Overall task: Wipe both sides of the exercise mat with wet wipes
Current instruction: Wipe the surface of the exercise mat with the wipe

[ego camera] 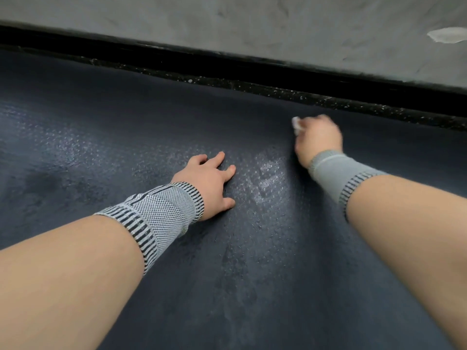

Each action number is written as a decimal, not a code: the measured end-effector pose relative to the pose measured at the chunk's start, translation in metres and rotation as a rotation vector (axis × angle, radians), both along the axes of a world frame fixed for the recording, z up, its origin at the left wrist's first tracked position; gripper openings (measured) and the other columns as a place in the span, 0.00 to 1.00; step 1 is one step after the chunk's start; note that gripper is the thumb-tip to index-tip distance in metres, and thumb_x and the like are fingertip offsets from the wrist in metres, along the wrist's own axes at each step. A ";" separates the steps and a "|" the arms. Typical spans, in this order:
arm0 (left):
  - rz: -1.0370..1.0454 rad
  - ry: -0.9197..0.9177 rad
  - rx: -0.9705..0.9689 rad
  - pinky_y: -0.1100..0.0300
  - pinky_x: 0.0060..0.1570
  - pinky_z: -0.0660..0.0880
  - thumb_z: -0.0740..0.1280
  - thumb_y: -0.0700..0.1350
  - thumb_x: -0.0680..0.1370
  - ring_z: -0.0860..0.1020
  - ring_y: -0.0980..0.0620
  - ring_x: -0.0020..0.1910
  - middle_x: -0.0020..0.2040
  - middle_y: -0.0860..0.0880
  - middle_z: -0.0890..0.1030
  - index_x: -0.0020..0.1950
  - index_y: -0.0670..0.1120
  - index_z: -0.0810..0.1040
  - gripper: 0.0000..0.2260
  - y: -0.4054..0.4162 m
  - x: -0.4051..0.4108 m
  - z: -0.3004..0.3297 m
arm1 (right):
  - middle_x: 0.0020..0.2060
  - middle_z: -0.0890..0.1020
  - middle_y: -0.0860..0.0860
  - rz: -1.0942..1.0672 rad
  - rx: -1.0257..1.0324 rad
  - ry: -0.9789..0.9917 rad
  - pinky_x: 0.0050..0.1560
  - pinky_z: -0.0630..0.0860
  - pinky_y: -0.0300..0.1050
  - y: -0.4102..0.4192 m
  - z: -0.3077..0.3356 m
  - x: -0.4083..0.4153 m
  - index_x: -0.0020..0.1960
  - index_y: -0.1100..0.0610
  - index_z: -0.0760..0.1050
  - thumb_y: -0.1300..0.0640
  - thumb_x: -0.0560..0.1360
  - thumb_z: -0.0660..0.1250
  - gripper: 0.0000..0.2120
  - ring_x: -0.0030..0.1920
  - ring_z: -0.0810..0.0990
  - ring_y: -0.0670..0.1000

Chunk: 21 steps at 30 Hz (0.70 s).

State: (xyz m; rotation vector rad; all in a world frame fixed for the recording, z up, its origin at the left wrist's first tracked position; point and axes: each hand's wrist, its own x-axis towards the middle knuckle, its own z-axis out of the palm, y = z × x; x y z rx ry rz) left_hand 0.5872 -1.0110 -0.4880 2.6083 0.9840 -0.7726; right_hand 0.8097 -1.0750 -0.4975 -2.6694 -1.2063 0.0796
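A dark blue-grey exercise mat fills most of the head view, lying flat, with wet shiny patches across its left and middle. My left hand rests on the mat near the middle, fingers spread and pressing down. My right hand, blurred by motion, grips a crumpled white wet wipe against the mat close to its far edge. Only a small part of the wipe shows past the fingers. Both wrists wear grey knitted bands.
Beyond the mat's far edge runs a strip of black speckled floor, then a black skirting and a grey plastered wall. A white patch marks the wall at the far right.
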 end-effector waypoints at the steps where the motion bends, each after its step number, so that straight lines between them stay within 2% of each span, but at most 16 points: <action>1: -0.005 0.001 -0.002 0.45 0.72 0.64 0.61 0.66 0.76 0.46 0.43 0.78 0.81 0.54 0.44 0.80 0.60 0.48 0.36 0.000 0.000 0.000 | 0.54 0.76 0.61 -0.132 -0.007 -0.012 0.52 0.73 0.47 -0.002 0.003 0.017 0.55 0.61 0.77 0.58 0.79 0.59 0.11 0.54 0.76 0.62; 3: -0.011 0.011 -0.007 0.45 0.73 0.63 0.61 0.65 0.77 0.46 0.43 0.78 0.81 0.54 0.43 0.80 0.59 0.48 0.36 -0.001 0.001 0.000 | 0.55 0.77 0.62 -0.349 -0.015 0.029 0.54 0.73 0.48 0.000 0.004 0.036 0.56 0.63 0.77 0.56 0.79 0.60 0.12 0.56 0.76 0.61; 4: -0.010 0.018 -0.009 0.46 0.73 0.62 0.60 0.65 0.77 0.46 0.43 0.78 0.81 0.54 0.43 0.80 0.59 0.47 0.36 -0.001 0.002 0.001 | 0.56 0.78 0.61 -0.385 -0.021 0.058 0.54 0.73 0.48 0.006 0.003 0.037 0.56 0.62 0.76 0.57 0.78 0.61 0.12 0.57 0.76 0.61; 8: -0.001 0.029 -0.023 0.45 0.72 0.63 0.60 0.65 0.78 0.45 0.43 0.78 0.80 0.54 0.42 0.80 0.59 0.47 0.36 -0.002 0.002 0.004 | 0.57 0.78 0.59 -0.331 -0.006 0.131 0.56 0.73 0.47 0.037 0.006 0.024 0.57 0.59 0.77 0.60 0.76 0.63 0.10 0.59 0.76 0.57; 15: -0.015 0.074 -0.021 0.47 0.73 0.62 0.60 0.64 0.79 0.45 0.43 0.78 0.80 0.54 0.41 0.80 0.58 0.46 0.35 -0.005 0.006 0.013 | 0.56 0.80 0.54 0.051 -0.004 0.200 0.56 0.72 0.43 0.098 0.011 -0.023 0.59 0.53 0.77 0.60 0.75 0.63 0.14 0.58 0.77 0.57; 21: 0.001 0.070 -0.044 0.47 0.69 0.67 0.59 0.64 0.79 0.44 0.44 0.78 0.80 0.56 0.39 0.80 0.59 0.46 0.34 -0.005 0.004 0.013 | 0.51 0.82 0.50 0.336 0.037 0.277 0.57 0.74 0.45 0.061 0.005 -0.026 0.59 0.50 0.77 0.58 0.75 0.65 0.13 0.53 0.79 0.53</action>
